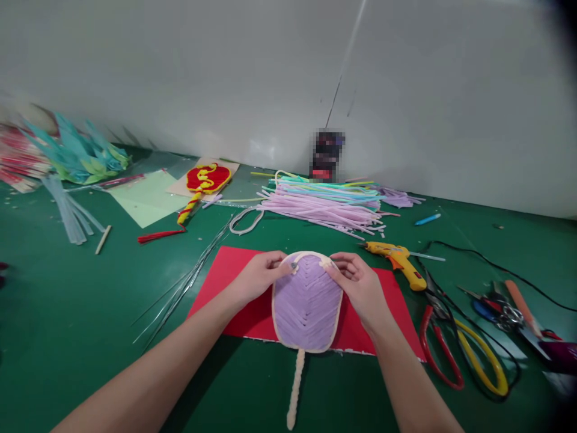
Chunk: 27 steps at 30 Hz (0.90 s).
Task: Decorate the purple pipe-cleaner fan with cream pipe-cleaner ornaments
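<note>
A lilac hand fan (307,307) made of fuzzy pipe cleaners, edged in cream, is held up between my two hands. Its twisted cream handle (295,391) points down toward me. My left hand (261,273) pinches the upper left edge, with the thumb on the front. Gripping the upper right edge is my right hand (356,279), thumb also on the front beside a small cream curl (325,263). Behind and beneath the fan lies a red sheet (243,313) with a ragged white near edge.
Pipe cleaners (320,204) lie bundled behind the sheet. To the right are a yellow glue gun (399,258), red-and-yellow-handled scissors (444,355) and other tools. A red-and-yellow fan (208,179), wires (189,276) and glue sticks (70,213) are on the left. A wall (225,72) bounds the green table (81,313).
</note>
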### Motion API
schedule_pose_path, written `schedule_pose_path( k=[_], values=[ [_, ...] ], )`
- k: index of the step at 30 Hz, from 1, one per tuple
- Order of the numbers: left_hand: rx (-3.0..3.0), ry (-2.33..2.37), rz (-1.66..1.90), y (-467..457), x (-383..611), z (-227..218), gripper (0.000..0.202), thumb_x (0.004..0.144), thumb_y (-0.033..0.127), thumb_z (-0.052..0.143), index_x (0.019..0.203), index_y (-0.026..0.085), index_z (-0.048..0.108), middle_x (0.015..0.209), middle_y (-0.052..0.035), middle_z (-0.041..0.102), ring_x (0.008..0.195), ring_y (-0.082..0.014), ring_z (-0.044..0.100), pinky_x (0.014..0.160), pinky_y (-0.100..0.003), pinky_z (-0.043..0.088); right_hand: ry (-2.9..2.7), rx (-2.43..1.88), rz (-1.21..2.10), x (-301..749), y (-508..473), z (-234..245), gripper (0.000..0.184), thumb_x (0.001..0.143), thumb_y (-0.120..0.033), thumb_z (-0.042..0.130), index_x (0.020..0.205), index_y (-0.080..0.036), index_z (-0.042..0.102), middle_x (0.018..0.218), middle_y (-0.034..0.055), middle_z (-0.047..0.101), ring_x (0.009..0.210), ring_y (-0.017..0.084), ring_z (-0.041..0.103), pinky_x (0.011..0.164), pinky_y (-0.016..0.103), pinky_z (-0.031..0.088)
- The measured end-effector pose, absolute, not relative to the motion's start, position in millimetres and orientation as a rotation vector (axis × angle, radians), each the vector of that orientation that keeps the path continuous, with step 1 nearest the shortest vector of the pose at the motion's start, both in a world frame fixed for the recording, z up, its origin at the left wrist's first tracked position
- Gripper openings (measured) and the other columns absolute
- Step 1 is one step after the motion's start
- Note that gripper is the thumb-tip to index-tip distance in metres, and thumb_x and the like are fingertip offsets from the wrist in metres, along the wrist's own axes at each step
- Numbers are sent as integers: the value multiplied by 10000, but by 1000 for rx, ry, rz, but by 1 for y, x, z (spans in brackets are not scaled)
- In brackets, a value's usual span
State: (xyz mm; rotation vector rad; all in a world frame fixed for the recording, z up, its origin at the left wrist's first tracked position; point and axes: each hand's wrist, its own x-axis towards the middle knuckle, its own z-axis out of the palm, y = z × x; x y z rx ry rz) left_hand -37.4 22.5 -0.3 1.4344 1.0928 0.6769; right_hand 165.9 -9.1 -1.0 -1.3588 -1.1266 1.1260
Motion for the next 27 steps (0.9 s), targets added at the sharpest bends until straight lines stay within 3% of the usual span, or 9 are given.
schedule_pose_path(
  k=[10, 19, 27],
  values=[
    [1432, 1047, 701, 21, -35, -3, 309, 752, 431, 538, 849, 144, 596, 804, -19, 607, 749, -149, 553, 640, -224, 411, -1212, -1392, 1082, 167, -10, 1, 323, 683, -389, 641, 942, -199, 602, 775, 32, 651, 719, 159, 592, 626, 260, 452],
    [1397, 914, 649, 16, -33, -1, 354, 770, 422, 531, 1003, 165, 600, 931, -37, 632, 831, -161, 565, 694, -232, 430, -1315, -1488, 996, 166, -10, -1, 280, 702, -435, 604, 798, -173, 630, 739, 28, 638, 693, 165, 567, 618, 256, 436],
    [1411, 976, 642, 15, -31, -3, 342, 725, 444, 572, 892, 146, 596, 752, -8, 590, 670, -126, 533, 568, -204, 391, -1329, -1480, 991, 166, -11, -1, 289, 704, -442, 599, 801, -172, 629, 745, 34, 641, 697, 169, 573, 621, 258, 438]
  ],
)
